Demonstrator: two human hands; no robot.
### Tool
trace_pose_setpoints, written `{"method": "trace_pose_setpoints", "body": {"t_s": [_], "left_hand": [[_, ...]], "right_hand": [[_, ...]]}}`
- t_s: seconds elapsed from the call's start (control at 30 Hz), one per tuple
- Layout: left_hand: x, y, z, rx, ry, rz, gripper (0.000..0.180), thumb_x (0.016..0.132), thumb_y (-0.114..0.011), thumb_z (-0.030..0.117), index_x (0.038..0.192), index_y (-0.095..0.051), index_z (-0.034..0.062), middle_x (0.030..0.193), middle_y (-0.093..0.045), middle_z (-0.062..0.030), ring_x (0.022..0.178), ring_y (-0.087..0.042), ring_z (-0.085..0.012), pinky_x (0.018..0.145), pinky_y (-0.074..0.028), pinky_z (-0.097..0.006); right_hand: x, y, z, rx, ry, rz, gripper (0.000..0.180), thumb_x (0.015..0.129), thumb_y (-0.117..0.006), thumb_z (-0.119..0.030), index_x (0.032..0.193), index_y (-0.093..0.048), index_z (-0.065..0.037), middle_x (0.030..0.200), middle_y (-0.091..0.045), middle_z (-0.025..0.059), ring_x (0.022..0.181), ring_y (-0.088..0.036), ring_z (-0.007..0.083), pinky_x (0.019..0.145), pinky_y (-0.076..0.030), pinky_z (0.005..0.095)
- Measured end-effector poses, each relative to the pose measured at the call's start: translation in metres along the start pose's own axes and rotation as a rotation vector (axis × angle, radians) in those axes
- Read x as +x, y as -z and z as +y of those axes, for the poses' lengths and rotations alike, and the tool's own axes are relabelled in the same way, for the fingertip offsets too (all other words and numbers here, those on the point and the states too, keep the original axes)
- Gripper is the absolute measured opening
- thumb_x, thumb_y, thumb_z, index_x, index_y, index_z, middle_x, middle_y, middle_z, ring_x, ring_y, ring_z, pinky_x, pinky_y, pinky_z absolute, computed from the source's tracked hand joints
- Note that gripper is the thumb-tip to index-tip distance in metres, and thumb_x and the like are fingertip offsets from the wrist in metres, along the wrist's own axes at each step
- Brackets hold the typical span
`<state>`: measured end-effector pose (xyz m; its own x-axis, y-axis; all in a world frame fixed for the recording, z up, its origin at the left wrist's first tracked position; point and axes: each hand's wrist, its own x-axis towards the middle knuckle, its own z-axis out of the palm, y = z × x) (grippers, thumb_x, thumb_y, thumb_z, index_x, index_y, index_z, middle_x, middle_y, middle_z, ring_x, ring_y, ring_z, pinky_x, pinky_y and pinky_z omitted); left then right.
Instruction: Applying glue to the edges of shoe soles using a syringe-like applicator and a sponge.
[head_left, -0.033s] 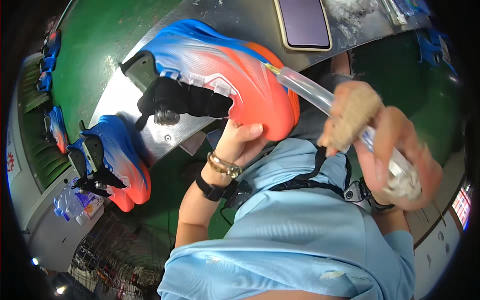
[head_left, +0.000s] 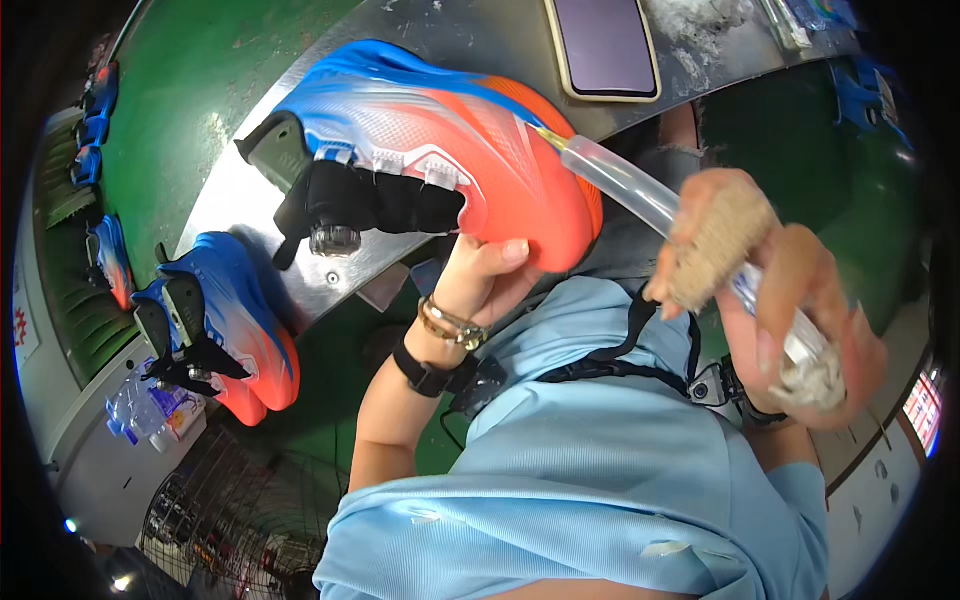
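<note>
A blue-and-coral sports shoe (head_left: pixel 520 190) is held by its toe in my left hand (head_left: pixel 487 275), sole turned away to the upper right. My left thumb presses on the coral toe, and the other fingers are mostly behind it. In my right hand (head_left: pixel 790 290) is a clear plastic syringe (head_left: pixel 625 185), whose yellow tip meets the shoe's side close to the orange sole edge. The same hand also holds a rough beige block (head_left: pixel 725 240) and a crumpled whitish piece (head_left: pixel 810 375) that I cannot name. A black strap with a clear dial (head_left: pixel 335 240) crosses the shoe's opening.
A metal table (head_left: pixel 390 20) lies under the shoe, with a phone (head_left: pixel 605 50) at its far side. Left of my left arm stands a similar pair of shoes (head_left: pixel 235 320). Clear bottles (head_left: pixel 145 405) and a wire basket (head_left: pixel 220 500) are lower left. More shoes (head_left: pixel 110 260) line the far left.
The shoe's toe has risen a little. My right hand and the syringe have shifted slightly to the right, with the tip still at the shoe.
</note>
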<state>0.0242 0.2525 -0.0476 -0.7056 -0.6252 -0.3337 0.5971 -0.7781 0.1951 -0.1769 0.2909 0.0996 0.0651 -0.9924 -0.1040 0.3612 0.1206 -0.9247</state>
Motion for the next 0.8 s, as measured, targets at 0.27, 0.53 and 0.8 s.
{"method": "trace_pose_setpoints", "body": {"t_s": [0.27,0.53,0.8], "left_hand": [[0.048,-0.014,-0.009,-0.015,-0.092,-0.148,0.059,0.076,-0.073,0.01,0.128,-0.045,0.0082,0.121,-0.055,-0.0058,0.116,-0.052,-0.0218,0.101,-0.042,-0.04],[0.069,-0.018,-0.008,0.073,-0.16,-0.235,0.057,0.081,-0.071,0.019,0.131,-0.044,0.009,0.13,-0.053,-0.0072,0.123,-0.049,-0.0226,0.114,-0.029,-0.044],[0.091,-0.02,-0.008,0.022,-0.26,-0.31,0.047,0.086,-0.066,0.018,0.127,-0.047,0.0056,0.128,-0.054,-0.0093,0.121,-0.05,-0.0236,0.112,-0.033,-0.043]], "right_hand": [[-0.016,0.01,-0.018,-0.173,-0.042,0.079,0.041,0.084,-0.05,-0.058,0.07,-0.054,-0.019,0.111,-0.04,0.0195,0.083,-0.053,0.0287,0.069,-0.043,0.0344],[-0.021,0.015,-0.022,-0.199,-0.027,0.122,0.037,0.083,-0.051,-0.054,0.067,-0.052,-0.02,0.109,-0.039,0.0182,0.082,-0.051,0.0306,0.065,-0.042,0.0335],[-0.023,0.014,-0.015,-0.29,0.025,0.109,0.036,0.078,-0.056,-0.053,0.064,-0.053,-0.02,0.116,-0.038,0.0205,0.09,-0.052,0.0332,0.071,-0.043,0.0359]]}}
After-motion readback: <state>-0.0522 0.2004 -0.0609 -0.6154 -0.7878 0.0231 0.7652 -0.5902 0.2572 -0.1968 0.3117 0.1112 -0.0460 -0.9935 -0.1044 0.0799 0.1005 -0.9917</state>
